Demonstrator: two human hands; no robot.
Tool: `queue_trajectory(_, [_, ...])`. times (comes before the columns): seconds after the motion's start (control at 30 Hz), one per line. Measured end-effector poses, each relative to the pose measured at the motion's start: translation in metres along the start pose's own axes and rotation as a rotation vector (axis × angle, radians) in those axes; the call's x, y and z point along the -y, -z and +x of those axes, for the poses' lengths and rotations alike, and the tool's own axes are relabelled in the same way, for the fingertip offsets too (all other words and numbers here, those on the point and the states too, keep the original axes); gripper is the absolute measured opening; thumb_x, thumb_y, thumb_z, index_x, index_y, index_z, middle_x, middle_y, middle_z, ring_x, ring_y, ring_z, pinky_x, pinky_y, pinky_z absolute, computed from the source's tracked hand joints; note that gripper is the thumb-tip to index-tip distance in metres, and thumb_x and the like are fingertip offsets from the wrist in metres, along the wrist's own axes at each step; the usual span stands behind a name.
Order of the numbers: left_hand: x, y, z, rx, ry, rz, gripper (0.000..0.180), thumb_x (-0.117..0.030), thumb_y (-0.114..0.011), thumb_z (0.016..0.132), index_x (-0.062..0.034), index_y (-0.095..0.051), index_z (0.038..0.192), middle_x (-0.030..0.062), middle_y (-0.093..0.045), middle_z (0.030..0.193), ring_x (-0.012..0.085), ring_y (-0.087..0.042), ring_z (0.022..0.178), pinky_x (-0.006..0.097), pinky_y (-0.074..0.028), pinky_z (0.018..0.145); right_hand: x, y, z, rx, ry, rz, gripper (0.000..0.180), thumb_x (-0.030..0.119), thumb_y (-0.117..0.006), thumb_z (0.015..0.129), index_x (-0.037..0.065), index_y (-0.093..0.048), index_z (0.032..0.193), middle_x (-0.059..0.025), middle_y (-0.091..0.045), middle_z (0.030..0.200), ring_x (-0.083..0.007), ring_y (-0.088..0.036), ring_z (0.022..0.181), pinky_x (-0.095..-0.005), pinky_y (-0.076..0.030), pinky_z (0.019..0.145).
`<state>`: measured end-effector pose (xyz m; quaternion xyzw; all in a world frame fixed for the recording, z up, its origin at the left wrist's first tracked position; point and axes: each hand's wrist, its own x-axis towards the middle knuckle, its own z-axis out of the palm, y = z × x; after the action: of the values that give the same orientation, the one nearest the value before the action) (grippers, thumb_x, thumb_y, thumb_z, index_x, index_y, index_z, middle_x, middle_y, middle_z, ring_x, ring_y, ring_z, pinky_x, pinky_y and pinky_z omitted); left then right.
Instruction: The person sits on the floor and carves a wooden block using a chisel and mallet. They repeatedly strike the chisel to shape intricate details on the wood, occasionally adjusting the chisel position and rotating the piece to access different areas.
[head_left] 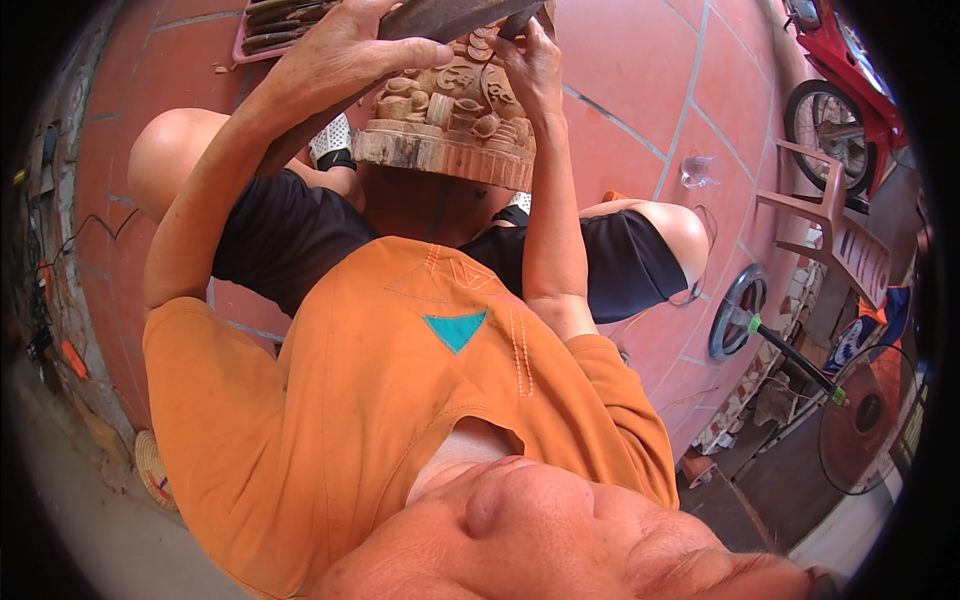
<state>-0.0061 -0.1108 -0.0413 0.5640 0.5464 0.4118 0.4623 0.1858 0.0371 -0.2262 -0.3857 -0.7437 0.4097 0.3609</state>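
Observation:
A wood carving with raised coins and rounded shapes stands between my bent legs, its rough, bark-like base edge facing me. My left hand is closed round a long dark wooden club, which slants from beside my left knee up over the carving; the thumb lies along it. On the carving's right side, my right hand is closed, its fingers pinching a slim dark chisel close under the club's far end. The fingertips of my left hand and the club's tip run out of the picture's top.
A pink tray of wood-handled tools lies at the far left on red floor tiles. To the right are a clear cup, a plastic chair, a red motorbike and a standing fan with a round base.

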Motion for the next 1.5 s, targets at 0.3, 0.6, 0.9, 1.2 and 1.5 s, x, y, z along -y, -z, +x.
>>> queue_trajectory(0.3, [-0.001, -0.004, 0.006, -0.013, 0.029, -0.097, 0.078, -0.002, -0.069, 0.088, 0.0002, -0.032, 0.157, 0.0150, -0.047, 0.151, 0.0186, -0.047, 0.135, 0.030, -0.038, 0.113, -0.002, -0.004, 0.004, -0.001, 0.031, -0.013, 0.032, -0.003, -0.064, 0.086, 0.000, -0.060, 0.118, -0.0157, -0.069, 0.095, -0.0253, -0.070, 0.084, -0.0378, -0.056, 0.073])
queue_trajectory(0.6, [-0.018, -0.007, 0.008, -0.015, 0.085, -0.068, 0.078, -0.005, -0.069, 0.089, 0.0002, -0.032, 0.157, 0.0144, -0.049, 0.148, 0.0182, -0.051, 0.130, 0.030, -0.042, 0.109, -0.003, 0.001, 0.009, 0.056, 0.080, -0.051, 0.030, -0.005, -0.065, 0.083, 0.001, -0.059, 0.112, -0.0134, -0.066, 0.093, -0.0242, -0.067, 0.081, -0.0370, -0.054, 0.072])
queue_trajectory(0.9, [0.016, -0.002, 0.021, 0.016, 0.080, 0.205, 0.079, -0.012, -0.071, 0.089, -0.0011, -0.033, 0.157, 0.0229, -0.054, 0.143, 0.0236, -0.056, 0.127, 0.033, -0.044, 0.108, 0.005, -0.001, 0.009, 0.084, 0.006, -0.049, 0.025, 0.002, -0.070, 0.085, 0.001, -0.062, 0.109, -0.0119, -0.068, 0.090, -0.0219, -0.067, 0.080, -0.0362, -0.053, 0.071])
queue_trajectory(1.2, [0.008, -0.004, 0.023, -0.053, 0.070, 0.239, 0.077, -0.013, -0.072, 0.089, -0.0048, -0.035, 0.157, 0.0244, -0.065, 0.127, 0.0258, -0.065, 0.113, 0.037, -0.050, 0.099, 0.000, -0.003, 0.007, -0.001, 0.122, -0.038, 0.027, -0.002, -0.067, 0.086, 0.001, -0.061, 0.112, -0.0136, -0.066, 0.087, -0.0274, -0.065, 0.078, -0.0388, -0.051, 0.072])
queue_trajectory(1.5, [0.030, -0.003, 0.025, -0.018, -0.045, 0.388, 0.081, -0.019, -0.072, 0.090, -0.0080, -0.031, 0.159, 0.0314, -0.063, 0.128, 0.0358, -0.066, 0.115, 0.041, -0.050, 0.099, 0.001, 0.002, 0.004, 0.053, -0.067, -0.049, 0.022, 0.012, -0.075, 0.090, 0.002, -0.064, 0.105, -0.0088, -0.071, 0.083, -0.0140, -0.068, 0.077, -0.0327, -0.056, 0.068])
